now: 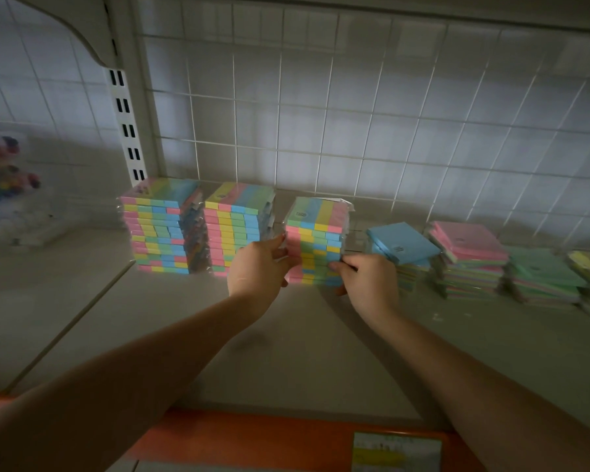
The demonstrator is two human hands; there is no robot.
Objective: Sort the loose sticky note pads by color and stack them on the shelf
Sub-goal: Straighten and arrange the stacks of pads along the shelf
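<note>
Currently the striped stack [315,241] stands mid-shelf [286,352] near the back edge. Left hand [258,267] and right hand [367,281] clasp its two sides, fingers curled, presumably squaring it beside two finished stacks [198,226].

Left hand [257,267] and right hand [367,284] gripping middle striped pad stack [315,240], shelf [304,352], two striped stacks left, single-colour stacks right

No readable text here: the small dark marks on the blue pad [402,241] and the shelf-edge price label [396,451] are blurred beyond reading.
</note>
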